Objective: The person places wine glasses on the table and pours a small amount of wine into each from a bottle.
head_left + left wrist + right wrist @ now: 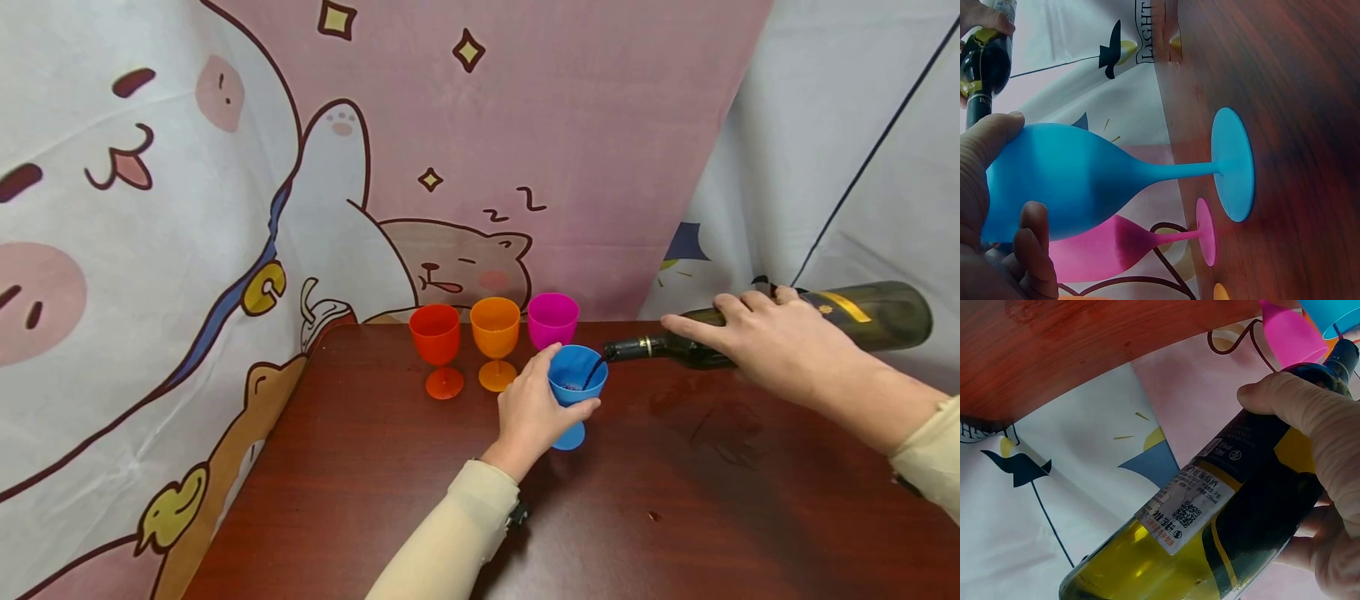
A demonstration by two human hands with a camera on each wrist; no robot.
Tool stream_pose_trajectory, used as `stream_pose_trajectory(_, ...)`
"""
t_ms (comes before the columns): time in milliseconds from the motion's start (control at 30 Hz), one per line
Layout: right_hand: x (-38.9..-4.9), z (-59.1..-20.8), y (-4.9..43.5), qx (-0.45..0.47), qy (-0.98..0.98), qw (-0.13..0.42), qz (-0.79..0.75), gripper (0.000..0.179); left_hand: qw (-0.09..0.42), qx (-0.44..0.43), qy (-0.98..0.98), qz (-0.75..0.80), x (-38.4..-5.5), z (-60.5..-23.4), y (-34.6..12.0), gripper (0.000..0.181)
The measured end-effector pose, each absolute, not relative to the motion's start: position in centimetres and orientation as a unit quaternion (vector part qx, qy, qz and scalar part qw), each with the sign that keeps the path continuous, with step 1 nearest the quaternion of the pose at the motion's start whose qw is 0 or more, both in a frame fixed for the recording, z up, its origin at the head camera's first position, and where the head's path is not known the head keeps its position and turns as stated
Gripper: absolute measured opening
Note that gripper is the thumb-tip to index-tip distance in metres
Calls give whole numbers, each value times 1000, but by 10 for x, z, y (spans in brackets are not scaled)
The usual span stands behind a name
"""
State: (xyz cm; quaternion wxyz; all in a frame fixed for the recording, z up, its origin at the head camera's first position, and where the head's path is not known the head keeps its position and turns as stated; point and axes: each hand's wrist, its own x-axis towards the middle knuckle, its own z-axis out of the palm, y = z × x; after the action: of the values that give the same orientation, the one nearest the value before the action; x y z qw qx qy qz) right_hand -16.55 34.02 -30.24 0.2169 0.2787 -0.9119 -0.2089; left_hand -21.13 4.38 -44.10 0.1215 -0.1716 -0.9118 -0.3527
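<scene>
My left hand grips the bowl of a blue plastic goblet, thumb on one side and fingers on the other. The goblet stands upright, its foot low over or on the tabletop; contact is hard to tell. My right hand holds a dark glass wine bottle around its neck and shoulder, tipped nearly level with the mouth to the left. From that mouth, just over the goblet's right rim, a thin stream of dark liquid runs into the bowl. Some liquid shows at the bottom.
Behind the blue goblet, a red goblet, an orange goblet and a magenta goblet stand in a row on the brown wooden table. A cartoon-printed cloth hangs along the table's back and left edges.
</scene>
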Motion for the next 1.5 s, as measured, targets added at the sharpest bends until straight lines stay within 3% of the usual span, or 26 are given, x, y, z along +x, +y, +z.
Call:
stream_pose_trajectory(633,-159,-304,338,261,-923,184,-215,92,120,-166,-912,-355,-210,-442,44,92)
stream_pose_trajectory(967,-162,-329,334,240,-949,169,-116,108,120,-164,-916,-346,-212,-441,45,92)
stream_pose_trajectory(1267,-159,-355,317,171,-971,164,21,101,114,-163,-916,-349,-211,-439,44,92)
stream_pose_trajectory(1500,-142,-371,326,79,-953,231,182,111,115,-165,-915,-349,-211,-439,44,92)
